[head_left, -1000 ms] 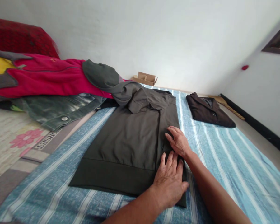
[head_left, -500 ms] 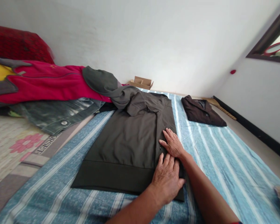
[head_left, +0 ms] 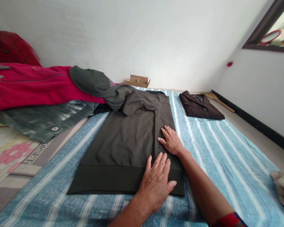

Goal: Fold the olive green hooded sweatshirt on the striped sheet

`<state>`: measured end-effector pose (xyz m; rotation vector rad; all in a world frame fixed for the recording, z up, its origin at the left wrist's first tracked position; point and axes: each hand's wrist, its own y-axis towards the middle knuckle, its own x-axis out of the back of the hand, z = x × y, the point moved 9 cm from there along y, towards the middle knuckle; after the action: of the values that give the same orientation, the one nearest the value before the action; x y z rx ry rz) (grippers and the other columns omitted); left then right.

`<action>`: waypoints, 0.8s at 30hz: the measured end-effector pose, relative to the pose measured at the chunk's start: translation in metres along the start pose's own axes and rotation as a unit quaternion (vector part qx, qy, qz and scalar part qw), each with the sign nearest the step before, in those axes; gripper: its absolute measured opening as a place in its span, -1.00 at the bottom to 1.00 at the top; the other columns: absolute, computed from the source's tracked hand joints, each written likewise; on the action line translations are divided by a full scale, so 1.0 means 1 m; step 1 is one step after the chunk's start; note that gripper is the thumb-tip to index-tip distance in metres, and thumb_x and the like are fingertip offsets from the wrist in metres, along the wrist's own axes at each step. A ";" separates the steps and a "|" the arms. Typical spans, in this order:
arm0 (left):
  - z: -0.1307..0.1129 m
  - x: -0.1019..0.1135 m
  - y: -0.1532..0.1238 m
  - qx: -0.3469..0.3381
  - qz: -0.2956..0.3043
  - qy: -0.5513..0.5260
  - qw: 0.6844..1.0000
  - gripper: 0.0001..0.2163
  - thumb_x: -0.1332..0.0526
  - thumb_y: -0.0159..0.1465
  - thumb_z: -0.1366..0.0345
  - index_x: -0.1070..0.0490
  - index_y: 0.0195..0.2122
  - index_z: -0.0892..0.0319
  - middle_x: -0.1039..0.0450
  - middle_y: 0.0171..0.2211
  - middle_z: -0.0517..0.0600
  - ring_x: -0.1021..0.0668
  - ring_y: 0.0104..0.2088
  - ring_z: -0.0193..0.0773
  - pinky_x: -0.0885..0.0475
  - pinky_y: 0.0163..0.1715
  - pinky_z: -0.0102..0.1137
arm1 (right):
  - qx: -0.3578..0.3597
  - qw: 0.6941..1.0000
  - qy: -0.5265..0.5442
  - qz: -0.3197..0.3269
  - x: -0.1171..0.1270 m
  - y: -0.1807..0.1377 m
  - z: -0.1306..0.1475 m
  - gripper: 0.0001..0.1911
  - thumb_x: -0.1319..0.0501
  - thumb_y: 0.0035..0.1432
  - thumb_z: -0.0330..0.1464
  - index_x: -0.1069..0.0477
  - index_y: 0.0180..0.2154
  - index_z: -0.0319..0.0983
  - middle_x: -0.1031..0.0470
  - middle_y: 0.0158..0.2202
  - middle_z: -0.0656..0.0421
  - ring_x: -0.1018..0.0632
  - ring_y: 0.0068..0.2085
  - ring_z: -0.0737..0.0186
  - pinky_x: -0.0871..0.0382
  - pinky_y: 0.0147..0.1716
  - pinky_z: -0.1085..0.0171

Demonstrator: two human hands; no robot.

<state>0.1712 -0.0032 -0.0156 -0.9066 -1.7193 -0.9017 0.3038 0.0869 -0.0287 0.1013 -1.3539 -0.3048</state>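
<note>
A dark olive jacket (head_left: 123, 142) lies flat on the striped sheet, its right side folded inward. One sleeve is stretched away to the left over other clothes. My left hand (head_left: 156, 179) rests palm down on the jacket's lower right part, across the hem band, fingers spread. Farther up, by the folded side edge, my right hand (head_left: 171, 140) lies flat on the cloth beside a small zip pull. Neither hand grips anything.
A blue and white striped sheet (head_left: 227, 164) covers the bed. To the left are a pink fleece (head_left: 38, 83) and a denim garment (head_left: 42, 119). A folded dark brown garment (head_left: 201, 107) lies at the far right. Against the wall stands a cardboard box (head_left: 138, 81).
My left hand has slid left along the jacket, away from my right hand, opening a gap between them. My right hand stays at the side edge. The camera view has shifted slightly.
</note>
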 end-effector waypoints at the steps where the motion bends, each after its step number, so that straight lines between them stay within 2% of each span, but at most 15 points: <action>1: 0.000 0.000 0.000 0.000 0.001 0.001 1.000 -0.43 0.06 0.32 -0.05 -0.12 0.23 0.22 -0.02 0.29 0.12 -0.03 0.30 -0.09 0.01 0.22 0.04 | 0.001 1.000 0.000 -0.002 0.000 0.000 0.000 -0.33 0.08 0.26 -0.01 -0.18 0.19 -0.36 -0.10 0.26 -0.14 -0.12 0.27 -0.12 -0.05 0.17 -0.04; 6: -0.001 0.003 0.002 -0.002 0.003 0.001 1.000 -0.47 0.02 0.31 -0.01 -0.15 0.21 0.21 -0.04 0.29 0.11 -0.05 0.29 -0.08 -0.02 0.22 0.01 | 0.012 0.999 0.021 -0.039 0.006 -0.001 0.000 -0.42 0.07 0.28 -0.06 -0.24 0.14 -0.33 -0.18 0.21 -0.15 -0.17 0.25 -0.07 -0.12 0.14 -0.06; 11: 0.000 0.004 0.001 0.002 0.025 0.008 1.000 -0.47 -0.11 0.27 0.12 -0.14 0.21 0.25 -0.01 0.29 0.13 -0.07 0.29 -0.05 -0.05 0.22 0.01 | 0.007 0.996 0.045 -0.083 0.013 -0.003 -0.005 -0.51 0.06 0.29 -0.13 -0.31 0.06 -0.32 -0.31 0.12 -0.11 -0.28 0.18 -0.01 -0.20 0.11 0.01; 18: 0.007 0.005 -0.004 0.017 0.017 0.032 0.999 -0.42 -0.14 0.24 0.14 -0.09 0.23 0.30 -0.01 0.29 0.17 -0.09 0.28 -0.02 -0.08 0.20 0.03 | 0.005 0.994 0.057 -0.098 0.018 -0.004 -0.006 -0.56 0.06 0.30 -0.16 -0.36 0.01 -0.29 -0.37 0.06 -0.07 -0.33 0.14 0.01 -0.25 0.09 0.04; 24: 0.009 0.007 -0.007 0.011 0.001 0.045 0.999 -0.44 -0.11 0.26 0.14 -0.09 0.24 0.26 -0.03 0.29 0.15 -0.09 0.28 -0.03 -0.09 0.20 0.02 | 0.004 0.993 0.064 -0.103 0.020 -0.004 -0.006 -0.57 0.05 0.30 -0.16 -0.37 -0.01 -0.28 -0.38 0.04 -0.06 -0.34 0.12 0.01 -0.26 0.08 0.05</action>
<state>0.1597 0.0028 -0.0130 -0.8413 -1.6486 -0.9080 0.3126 0.0765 -0.0122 0.2655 -1.2194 -0.4589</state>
